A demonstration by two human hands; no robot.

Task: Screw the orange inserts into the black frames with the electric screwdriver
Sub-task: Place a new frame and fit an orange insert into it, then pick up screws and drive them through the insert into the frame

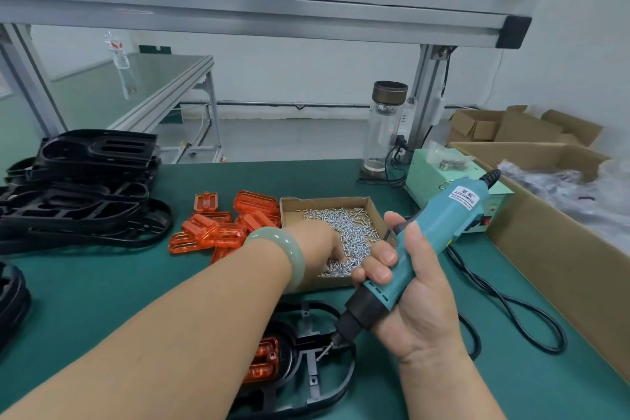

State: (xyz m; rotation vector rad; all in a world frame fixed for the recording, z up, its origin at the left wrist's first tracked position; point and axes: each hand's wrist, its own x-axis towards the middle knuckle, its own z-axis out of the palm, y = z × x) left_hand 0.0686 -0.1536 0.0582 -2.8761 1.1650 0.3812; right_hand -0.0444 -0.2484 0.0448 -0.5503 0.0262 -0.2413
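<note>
1 screwdriver [439, 215] in right hand [419, 300], left hand [317, 245] among boxed screws [351, 222].

Single head view: you look forward and down across the bench [102, 283] from its near edge, close above it, toward its far edge.

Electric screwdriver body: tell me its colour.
The electric screwdriver is teal, black toward its tip; head view.
</note>
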